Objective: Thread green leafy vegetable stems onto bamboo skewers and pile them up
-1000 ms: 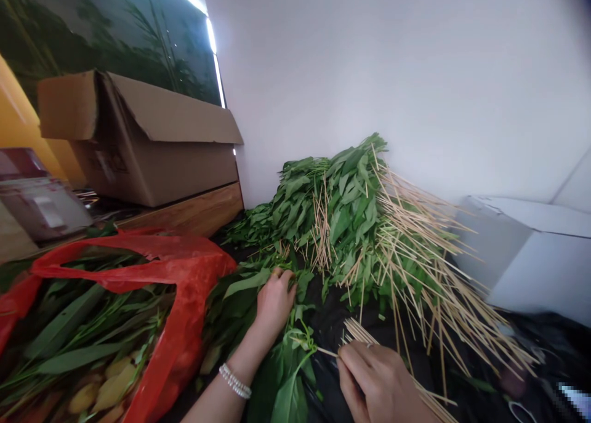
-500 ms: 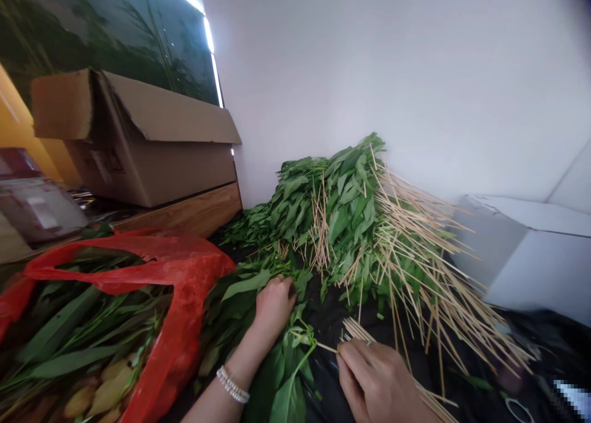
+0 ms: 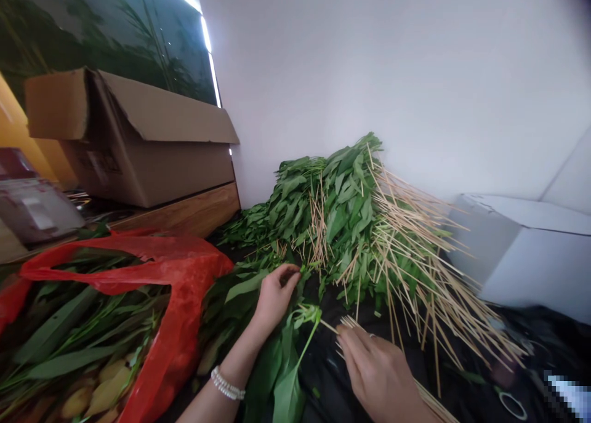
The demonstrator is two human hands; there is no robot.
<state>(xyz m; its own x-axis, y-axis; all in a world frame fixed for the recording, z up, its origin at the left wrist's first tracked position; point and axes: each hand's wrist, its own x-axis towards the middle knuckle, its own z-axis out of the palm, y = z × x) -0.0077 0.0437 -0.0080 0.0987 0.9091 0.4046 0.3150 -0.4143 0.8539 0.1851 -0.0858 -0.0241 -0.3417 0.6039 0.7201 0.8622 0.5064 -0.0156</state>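
My left hand (image 3: 276, 294) pinches a small bit of green stem at the edge of a loose pile of long green leaves (image 3: 244, 287). My right hand (image 3: 376, 374) is closed round a bundle of thin bamboo skewers (image 3: 353, 326). One skewer sticks out to the left with a leafy stem (image 3: 305, 324) threaded on its tip. Behind both hands rises a big heap of leaves on skewers (image 3: 360, 220), their sticks fanning out to the right.
A red plastic bag (image 3: 175, 275) full of leaves lies at the left. A cardboard box (image 3: 138, 140) sits on a wooden ledge behind it. A white box (image 3: 526, 250) stands at the right, and a roll of tape (image 3: 511, 404) lies on the black sheet.
My left hand has lifted off the leaf pile and moved slightly right, pinching a bit of stem. The skewered stem in my right hand has risen a little.
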